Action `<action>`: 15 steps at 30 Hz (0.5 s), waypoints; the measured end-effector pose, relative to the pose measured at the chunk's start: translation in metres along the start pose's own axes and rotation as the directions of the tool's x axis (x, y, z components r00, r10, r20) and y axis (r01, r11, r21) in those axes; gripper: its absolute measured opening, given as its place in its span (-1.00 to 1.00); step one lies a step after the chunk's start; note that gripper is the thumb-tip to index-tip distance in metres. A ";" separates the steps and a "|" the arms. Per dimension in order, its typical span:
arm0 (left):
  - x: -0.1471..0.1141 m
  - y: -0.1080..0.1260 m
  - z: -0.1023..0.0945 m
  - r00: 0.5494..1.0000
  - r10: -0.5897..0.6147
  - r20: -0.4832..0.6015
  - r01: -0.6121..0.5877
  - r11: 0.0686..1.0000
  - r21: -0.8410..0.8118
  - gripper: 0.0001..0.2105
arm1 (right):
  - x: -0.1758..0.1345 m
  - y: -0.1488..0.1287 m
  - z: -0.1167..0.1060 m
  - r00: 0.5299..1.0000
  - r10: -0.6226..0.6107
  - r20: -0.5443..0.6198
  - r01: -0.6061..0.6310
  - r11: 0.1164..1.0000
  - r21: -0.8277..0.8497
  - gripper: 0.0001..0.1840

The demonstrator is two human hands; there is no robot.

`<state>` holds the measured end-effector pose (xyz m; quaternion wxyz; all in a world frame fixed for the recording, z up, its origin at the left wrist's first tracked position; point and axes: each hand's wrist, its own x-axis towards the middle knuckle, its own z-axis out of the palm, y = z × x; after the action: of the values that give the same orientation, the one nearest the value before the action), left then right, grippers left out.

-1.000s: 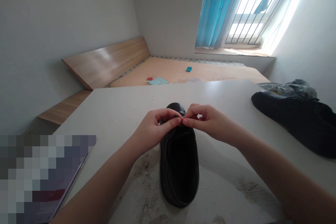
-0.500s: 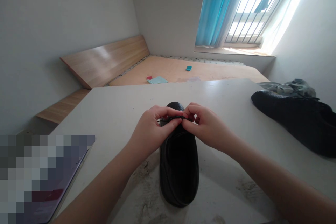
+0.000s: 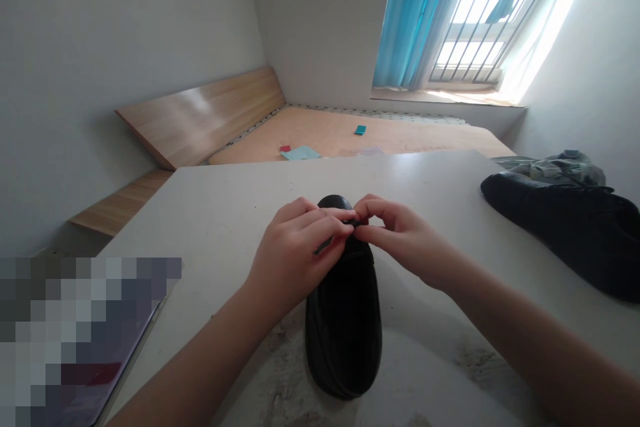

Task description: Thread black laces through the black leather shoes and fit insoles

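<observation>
A black shoe [image 3: 344, 327] rests on the white table, its toe pointing away from me and its dark opening facing up. Both hands meet over its lacing. My left hand [image 3: 303, 247] lies across the left side of the shoe with its fingertips pinched on the dark shoelace [image 3: 354, 222]. From the other side, my right hand [image 3: 387, 227] pinches the lace between thumb and forefinger, touching the left fingertips. Most of the lace is hidden by my fingers.
On the right of the white table [image 3: 240, 197] lies a second black shoe [image 3: 565, 230], with a crumpled greyish bag [image 3: 570, 165] behind it. A flat purple-covered item [image 3: 115, 360], partly pixelated, lies at the left. Past the table stands a bed [image 3: 415, 137] bearing several small items.
My left hand has turned, its fingers now reaching further over the lace and covering it. The right hand has shifted slightly; the shoe stays nearly in place.
</observation>
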<state>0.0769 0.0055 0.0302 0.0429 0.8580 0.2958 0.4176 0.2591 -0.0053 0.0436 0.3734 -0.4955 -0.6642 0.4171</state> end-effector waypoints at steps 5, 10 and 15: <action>0.001 0.004 0.001 0.999 0.035 -0.042 -0.032 0.997 0.073 -0.91 | 0.002 0.000 -0.010 0.989 0.108 0.096 -0.124 0.975 0.182 -0.77; -0.001 0.005 0.001 0.996 0.066 -0.056 -0.056 0.984 0.170 -0.92 | 0.004 0.001 -0.010 0.986 0.129 0.108 -0.152 0.960 0.235 -0.77; -0.002 0.005 0.000 0.996 0.081 -0.022 -0.074 0.973 0.218 -0.89 | 0.005 0.000 -0.005 0.978 0.200 0.058 -0.208 0.928 0.308 -0.79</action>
<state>0.0787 0.0001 0.0302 -0.0717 0.8621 0.3065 0.3972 0.2628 0.0000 0.0455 0.3931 -0.4910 -0.5393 0.5600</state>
